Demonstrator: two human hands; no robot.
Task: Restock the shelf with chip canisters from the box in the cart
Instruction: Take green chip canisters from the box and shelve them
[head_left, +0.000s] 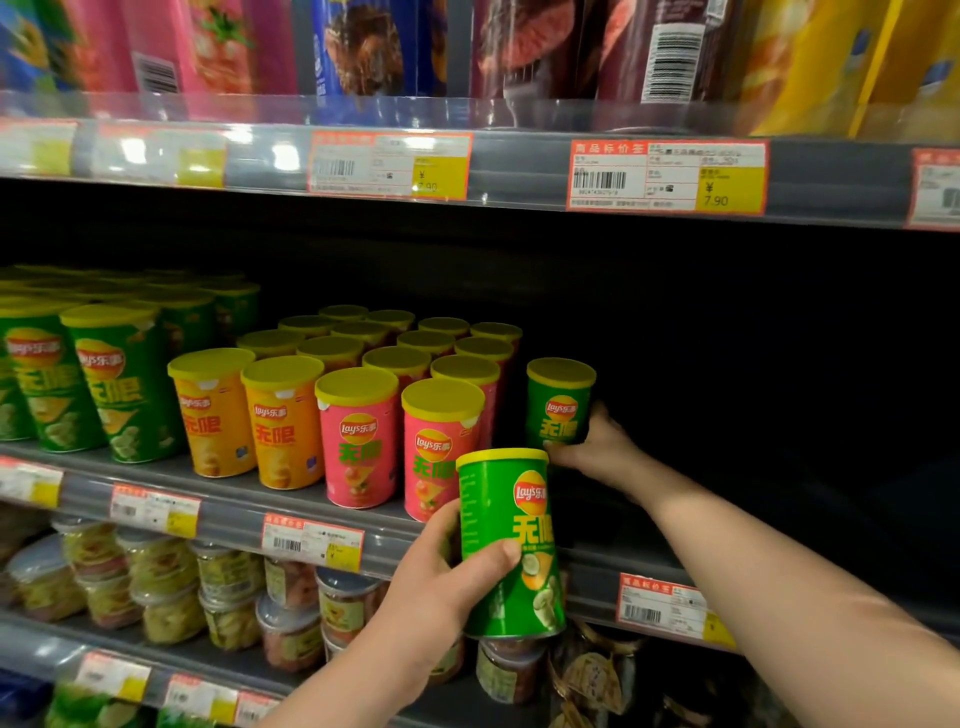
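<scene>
While the right hand (597, 452) grips a green canister (560, 402) standing on the shelf (171, 470), the left hand (447, 582) holds a second canister (511, 540) upright, just below-left of it and nearer me.

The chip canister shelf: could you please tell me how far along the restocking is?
Done: orange canisters and pink canisters fill their rows on the shelf. In hand: the right hand grips one green canister beside the pink row; the left hand holds a second green canister in front. Left: the dark space to their right is unfilled; how many canisters remain cannot be seen.
</scene>
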